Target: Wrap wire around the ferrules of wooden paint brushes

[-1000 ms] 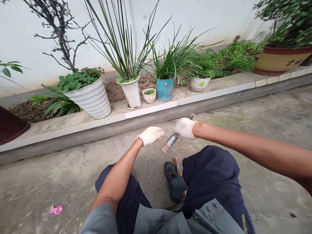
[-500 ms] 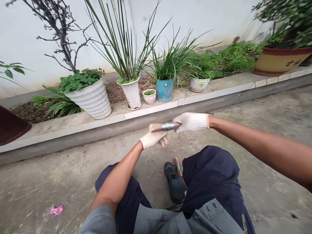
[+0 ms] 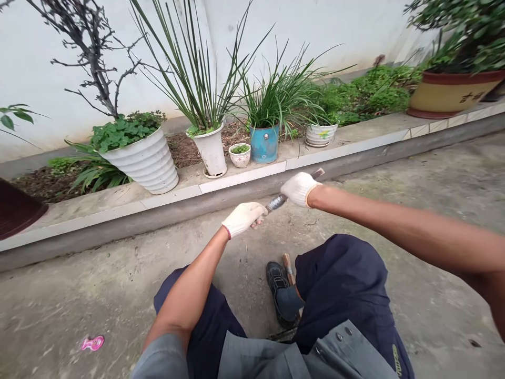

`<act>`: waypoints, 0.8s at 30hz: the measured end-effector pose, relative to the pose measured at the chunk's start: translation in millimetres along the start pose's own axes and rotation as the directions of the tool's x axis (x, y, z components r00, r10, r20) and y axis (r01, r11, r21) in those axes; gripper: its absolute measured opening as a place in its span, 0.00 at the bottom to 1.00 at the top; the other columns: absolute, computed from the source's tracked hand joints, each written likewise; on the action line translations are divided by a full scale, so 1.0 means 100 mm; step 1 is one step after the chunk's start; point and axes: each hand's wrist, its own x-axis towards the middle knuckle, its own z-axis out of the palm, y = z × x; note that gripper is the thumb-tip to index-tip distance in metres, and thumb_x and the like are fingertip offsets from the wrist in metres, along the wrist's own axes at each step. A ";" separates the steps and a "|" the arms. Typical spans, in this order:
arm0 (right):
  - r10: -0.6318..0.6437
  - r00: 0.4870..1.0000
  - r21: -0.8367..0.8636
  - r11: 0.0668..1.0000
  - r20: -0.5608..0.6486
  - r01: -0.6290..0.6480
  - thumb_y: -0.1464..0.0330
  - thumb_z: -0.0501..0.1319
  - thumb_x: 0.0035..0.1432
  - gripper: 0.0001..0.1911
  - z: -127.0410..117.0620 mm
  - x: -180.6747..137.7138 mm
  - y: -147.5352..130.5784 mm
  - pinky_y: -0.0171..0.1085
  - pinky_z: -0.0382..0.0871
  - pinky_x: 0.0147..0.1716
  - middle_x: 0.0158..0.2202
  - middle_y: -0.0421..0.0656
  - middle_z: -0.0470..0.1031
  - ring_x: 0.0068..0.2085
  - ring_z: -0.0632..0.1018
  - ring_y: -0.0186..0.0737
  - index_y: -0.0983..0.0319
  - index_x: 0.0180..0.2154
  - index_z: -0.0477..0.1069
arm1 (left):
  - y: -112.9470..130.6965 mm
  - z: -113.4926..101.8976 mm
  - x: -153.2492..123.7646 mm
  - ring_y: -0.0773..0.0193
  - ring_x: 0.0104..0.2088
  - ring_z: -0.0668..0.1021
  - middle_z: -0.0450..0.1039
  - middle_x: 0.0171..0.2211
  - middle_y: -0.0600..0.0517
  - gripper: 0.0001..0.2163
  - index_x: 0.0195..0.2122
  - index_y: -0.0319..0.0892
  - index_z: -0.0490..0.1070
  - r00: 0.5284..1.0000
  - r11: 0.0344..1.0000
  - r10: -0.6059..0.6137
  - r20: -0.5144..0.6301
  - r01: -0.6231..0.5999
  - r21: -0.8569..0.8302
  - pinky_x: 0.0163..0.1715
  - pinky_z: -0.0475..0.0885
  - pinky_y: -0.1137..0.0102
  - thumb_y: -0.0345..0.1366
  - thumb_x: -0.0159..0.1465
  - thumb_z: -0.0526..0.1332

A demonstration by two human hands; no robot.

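The wire-wrapped wooden stick [image 3: 276, 201] is held tilted in the air above the concrete ground [image 3: 98, 295]. The gloved right hand [image 3: 300, 188] is clenched around its upper part. The gloved left hand [image 3: 243, 218] grips its lower end. A second stick [image 3: 287, 261] lies beside the shoe [image 3: 276, 281].

A slim wooden stick [image 3: 276, 202] hangs in the air, tilted, its far end higher and off to the right. The short stretch showing between the two gloved hands is wrapped in shiny silver metal. The right hand [image 3: 300, 188] is closed round its upper part, and a brown tip pokes out beyond the glove. The left hand [image 3: 243, 217] covers its lower end.
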 end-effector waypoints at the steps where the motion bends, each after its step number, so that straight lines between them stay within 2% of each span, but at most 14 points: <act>1: -0.069 0.996 -0.013 0.997 0.057 0.070 0.77 0.59 0.56 0.15 0.03 -0.03 -0.03 0.46 0.69 0.43 0.42 0.60 0.81 0.45 0.81 0.55 0.67 0.42 0.81 | -0.01 -0.04 0.00 0.71 0.21 0.71 0.73 0.25 0.54 0.13 0.40 0.39 0.76 1.000 0.997 0.006 -0.006 -0.006 0.075 0.21 0.65 0.76 0.41 0.67 0.55; 4: -0.302 0.938 0.050 0.953 0.171 0.298 0.76 0.62 0.49 0.14 0.10 -0.13 -0.05 0.42 0.67 0.36 0.38 0.54 0.81 0.37 0.80 0.48 0.64 0.39 0.80 | -0.05 -0.13 0.00 0.69 0.25 0.74 0.77 0.29 0.52 0.15 0.40 0.39 0.78 0.999 0.978 0.043 0.012 -0.045 0.203 0.25 0.68 0.75 0.42 0.66 0.56; 6: -0.436 0.873 0.157 0.899 0.220 0.409 0.74 0.62 0.47 0.11 0.12 -0.19 -0.01 0.39 0.63 0.32 0.31 0.47 0.79 0.31 0.76 0.43 0.63 0.35 0.79 | -0.08 -0.14 0.00 0.67 0.29 0.77 0.80 0.39 0.49 0.15 0.40 0.39 0.79 0.997 0.980 0.066 0.027 -0.070 0.184 0.30 0.71 0.74 0.44 0.65 0.57; 8: -0.529 0.813 0.299 0.838 0.242 0.456 0.71 0.62 0.46 0.07 0.11 -0.25 0.04 0.37 0.60 0.29 0.24 0.41 0.74 0.27 0.73 0.39 0.62 0.31 0.76 | -0.11 -0.12 -0.01 0.66 0.34 0.78 0.78 0.51 0.46 0.15 0.38 0.39 0.79 0.995 0.985 0.086 0.050 -0.092 0.143 0.35 0.73 0.73 0.45 0.65 0.59; 10: -0.572 0.792 0.462 0.774 0.216 0.433 0.68 0.63 0.46 0.06 0.08 -0.31 0.09 0.35 0.59 0.27 0.22 0.37 0.71 0.25 0.71 0.36 0.61 0.30 0.73 | -0.13 -0.10 -0.02 0.64 0.38 0.78 0.76 0.55 0.44 0.17 0.37 0.38 0.79 0.992 0.990 0.096 0.079 -0.104 0.097 0.38 0.73 0.72 0.48 0.64 0.61; 12: -0.564 0.811 0.611 0.699 0.154 0.370 0.65 0.63 0.47 0.07 0.03 -0.36 0.14 0.33 0.59 0.27 0.23 0.36 0.71 0.26 0.71 0.34 0.61 0.31 0.72 | -0.13 -0.08 -0.05 0.62 0.39 0.79 0.79 0.48 0.44 0.18 0.38 0.37 0.79 0.987 0.994 0.103 0.125 -0.106 0.020 0.39 0.73 0.71 0.50 0.63 0.63; 15: -0.483 0.875 0.751 0.592 0.038 0.294 0.63 0.65 0.48 0.09 -0.05 -0.39 0.20 0.31 0.60 0.28 0.25 0.37 0.74 0.27 0.73 0.33 0.61 0.32 0.70 | -0.10 -0.04 -0.08 0.60 0.38 0.81 0.80 0.37 0.45 0.21 0.42 0.36 0.76 0.977 0.978 0.109 0.185 -0.072 -0.198 0.41 0.75 0.68 0.53 0.62 0.65; 19: -0.334 0.938 0.861 0.446 -0.095 0.246 0.60 0.67 0.51 0.13 -0.10 -0.32 0.24 0.32 0.66 0.30 0.28 0.41 0.77 0.29 0.75 0.35 0.62 0.35 0.71 | -0.07 0.02 -0.08 0.60 0.36 0.82 0.79 0.35 0.44 0.22 0.40 0.36 0.72 0.976 0.903 0.112 0.188 -0.021 -0.430 0.40 0.77 0.65 0.54 0.63 0.66; 22: -0.208 0.966 0.922 0.323 -0.151 0.214 0.60 0.67 0.52 0.18 -0.08 -0.19 0.20 0.33 0.69 0.32 0.29 0.43 0.78 0.30 0.76 0.37 0.62 0.42 0.72 | -0.07 0.07 -0.06 0.60 0.35 0.82 0.78 0.35 0.44 0.23 0.40 0.36 0.72 0.975 0.872 0.113 0.191 -0.006 -0.489 0.38 0.77 0.64 0.54 0.61 0.67; 24: -0.122 0.978 0.929 0.311 -0.169 0.200 0.60 0.67 0.54 0.19 -0.08 -0.10 0.19 0.34 0.70 0.31 0.29 0.44 0.78 0.30 0.76 0.38 0.62 0.45 0.71 | -0.06 0.11 -0.06 0.60 0.35 0.82 0.78 0.35 0.44 0.23 0.40 0.36 0.72 0.972 0.870 0.105 0.209 0.012 -0.493 0.39 0.78 0.64 0.55 0.61 0.68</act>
